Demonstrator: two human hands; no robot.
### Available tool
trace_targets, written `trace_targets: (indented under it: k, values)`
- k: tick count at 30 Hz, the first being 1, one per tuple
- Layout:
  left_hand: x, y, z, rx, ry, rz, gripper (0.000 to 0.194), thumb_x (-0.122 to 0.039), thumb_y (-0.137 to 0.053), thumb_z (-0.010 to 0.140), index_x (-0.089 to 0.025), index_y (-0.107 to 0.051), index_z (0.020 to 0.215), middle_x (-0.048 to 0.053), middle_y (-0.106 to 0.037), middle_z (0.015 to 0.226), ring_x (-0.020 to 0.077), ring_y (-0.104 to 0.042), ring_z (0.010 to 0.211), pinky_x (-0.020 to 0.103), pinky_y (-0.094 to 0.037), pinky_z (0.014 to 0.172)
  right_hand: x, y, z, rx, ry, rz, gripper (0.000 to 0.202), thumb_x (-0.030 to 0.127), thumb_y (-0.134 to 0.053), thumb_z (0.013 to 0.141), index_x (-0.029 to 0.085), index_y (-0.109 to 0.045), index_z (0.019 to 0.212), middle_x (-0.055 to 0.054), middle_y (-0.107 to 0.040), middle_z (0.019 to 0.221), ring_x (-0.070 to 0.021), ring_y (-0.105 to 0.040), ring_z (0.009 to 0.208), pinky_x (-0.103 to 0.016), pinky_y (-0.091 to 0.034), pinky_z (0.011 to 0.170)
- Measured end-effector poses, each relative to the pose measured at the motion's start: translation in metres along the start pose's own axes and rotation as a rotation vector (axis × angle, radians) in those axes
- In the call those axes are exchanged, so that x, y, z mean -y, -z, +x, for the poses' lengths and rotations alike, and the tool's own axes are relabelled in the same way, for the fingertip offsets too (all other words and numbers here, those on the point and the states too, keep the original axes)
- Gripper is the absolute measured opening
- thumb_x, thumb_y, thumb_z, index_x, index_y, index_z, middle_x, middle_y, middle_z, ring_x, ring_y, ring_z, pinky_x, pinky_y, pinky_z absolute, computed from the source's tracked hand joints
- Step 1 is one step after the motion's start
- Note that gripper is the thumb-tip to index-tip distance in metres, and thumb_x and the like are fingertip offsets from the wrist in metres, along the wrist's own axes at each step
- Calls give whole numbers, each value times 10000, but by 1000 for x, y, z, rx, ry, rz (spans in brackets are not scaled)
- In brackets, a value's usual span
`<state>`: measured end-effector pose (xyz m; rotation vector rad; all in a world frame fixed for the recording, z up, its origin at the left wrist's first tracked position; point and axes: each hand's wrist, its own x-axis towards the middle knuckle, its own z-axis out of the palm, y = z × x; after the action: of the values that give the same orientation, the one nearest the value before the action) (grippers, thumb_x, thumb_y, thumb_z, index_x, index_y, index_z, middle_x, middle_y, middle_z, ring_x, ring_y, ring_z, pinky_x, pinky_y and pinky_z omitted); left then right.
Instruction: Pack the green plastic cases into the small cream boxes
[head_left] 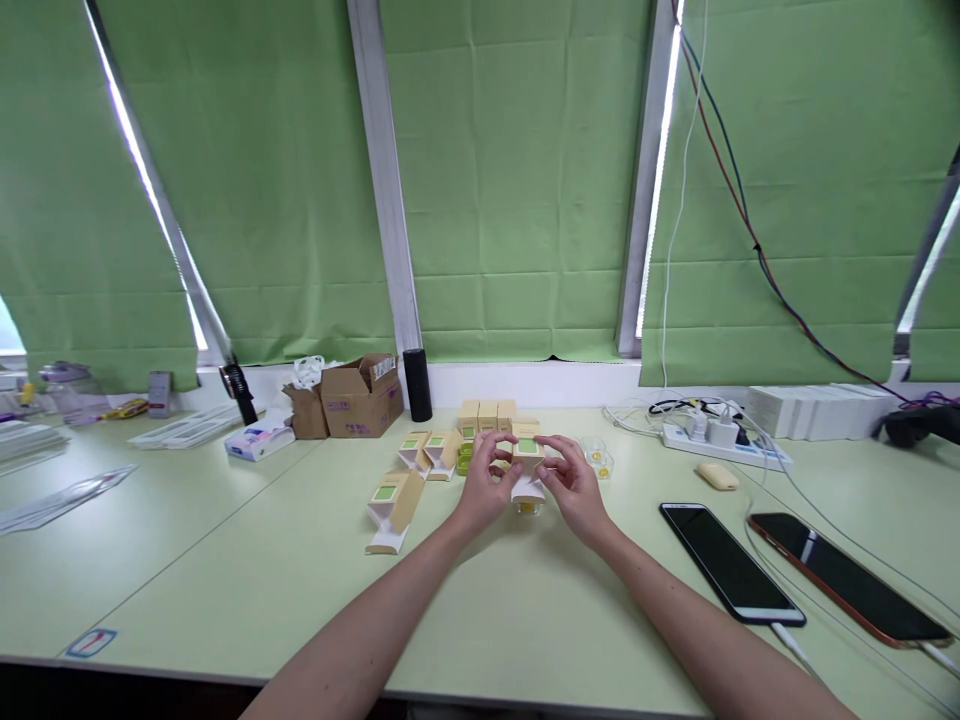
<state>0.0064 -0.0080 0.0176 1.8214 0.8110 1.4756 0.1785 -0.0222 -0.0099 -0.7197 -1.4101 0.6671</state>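
A small tan box with a green label (528, 447) is held between both hands, its white flap hanging open toward me. My left hand (486, 484) grips its left side and my right hand (574, 487) its right side. Just below the flap sits a clear container with something yellow (529, 507). Left of my hands, an open tan box (395, 505) lies on the table, with two more open boxes (429, 452) behind it. Closed tan boxes (487, 413) stand in a row beyond my hands. Clear containers with yellow contents (598, 457) are to the right of my right hand.
On the pale table (300, 600), two phones (731, 562) with cables lie at the right, near a power strip (724, 445) and a small cream case (718, 476). A cardboard box (364, 402) and a black cylinder (417, 385) stand at the back left.
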Motion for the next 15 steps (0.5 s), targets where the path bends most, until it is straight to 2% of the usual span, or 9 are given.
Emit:
trace_targets:
  k: [15]
  values:
    - [-1, -2, -1, 3, -22, 60, 266, -330, -706, 871, -262, -600, 1106, 69, -531, 1210, 179, -618, 927, 271, -495, 702, -4, -3, 0, -38, 4, -68, 321, 436, -642, 933, 305, -666, 1225, -96, -514, 1329, -194, -697, 916, -378, -636, 786]
